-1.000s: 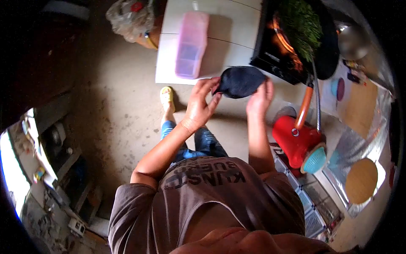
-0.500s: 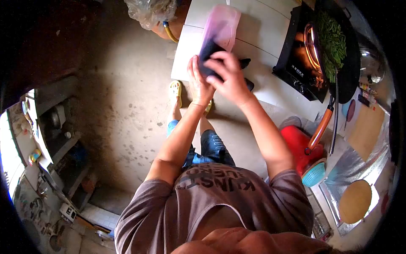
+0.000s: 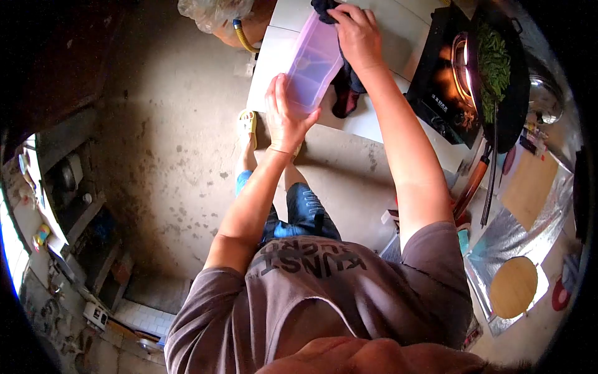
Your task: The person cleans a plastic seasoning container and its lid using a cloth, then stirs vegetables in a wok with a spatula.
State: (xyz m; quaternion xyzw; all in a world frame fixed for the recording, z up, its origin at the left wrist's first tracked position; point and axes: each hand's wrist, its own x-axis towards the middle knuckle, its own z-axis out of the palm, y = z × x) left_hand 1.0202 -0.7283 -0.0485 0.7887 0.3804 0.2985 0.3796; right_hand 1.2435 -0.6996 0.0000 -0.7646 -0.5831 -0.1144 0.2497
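Observation:
A pink translucent box point(image 3: 311, 65) with inner compartments sits tilted over the white table. My left hand point(image 3: 286, 118) grips its near end, thumb on one side and fingers on the other. At the far end, my right hand point(image 3: 360, 37) is closed on a dark cloth point(image 3: 324, 10) that touches the box's rim. More dark fabric with a reddish part point(image 3: 344, 100) lies along the box's right side, below my right hand. Whether both dark pieces are one cloth, I cannot tell.
Right of the white table top point(image 3: 367, 118), a lit black gas stove point(image 3: 436, 81) carries a wok point(image 3: 514, 81) with green vegetables point(image 3: 492, 62). The wok's handle point(image 3: 471, 187) points toward me. A plastic bag point(image 3: 215, 14) is at the upper left.
My left hand has gone from the dark cloth to the box's near end. My right hand has moved forward to the far end with dark cloth. The box has shifted nearer and tilted.

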